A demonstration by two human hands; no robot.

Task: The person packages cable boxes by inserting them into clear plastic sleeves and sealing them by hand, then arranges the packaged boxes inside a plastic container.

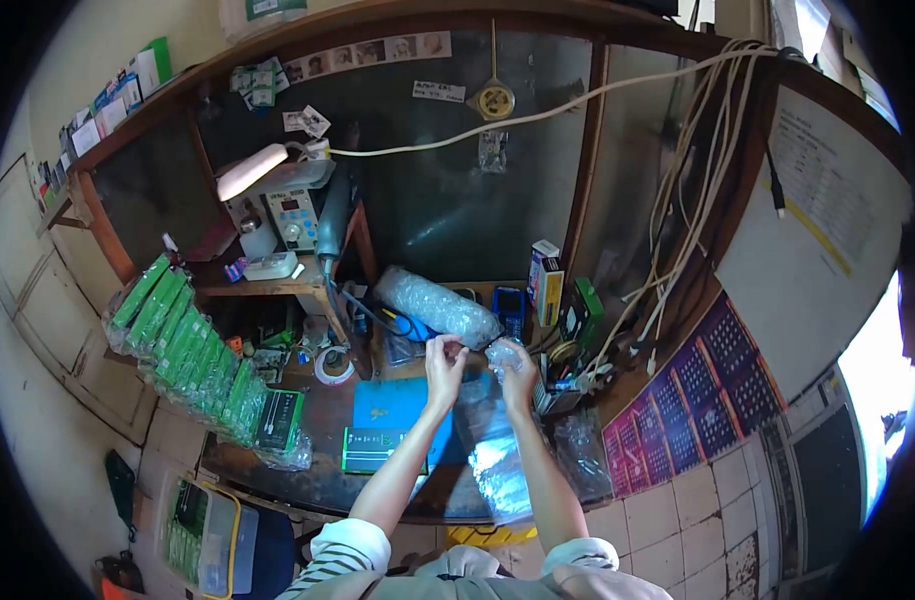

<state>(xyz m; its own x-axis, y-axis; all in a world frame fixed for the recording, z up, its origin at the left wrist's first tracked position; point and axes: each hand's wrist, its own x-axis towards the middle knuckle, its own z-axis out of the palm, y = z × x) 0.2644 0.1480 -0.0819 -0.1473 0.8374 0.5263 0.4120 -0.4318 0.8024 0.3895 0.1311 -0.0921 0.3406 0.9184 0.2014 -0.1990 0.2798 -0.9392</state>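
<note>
My left hand (445, 372) is closed, fingertips pinched together just below a roll of bubble wrap (433, 303). Whatever it pinches, if anything, is too small to make out. Beside it, my right hand (517, 378) is wrapped round a bunched piece of clear plastic film (503, 470), which hangs down along the right forearm and shines in the light. Below my left hand lie a blue folder (383, 400) and a flat black-and-green box (370, 450) on the dark desk.
Plastic-wrapped green boxes (193, 340) are stacked along the desk's left side. A tape roll (334, 366) lies near the small shelf. Small boxes (546, 285) and a pen holder (563, 398) stand at right. Cables (713, 180) hang down the right wall. A lamp (253, 172) sits above.
</note>
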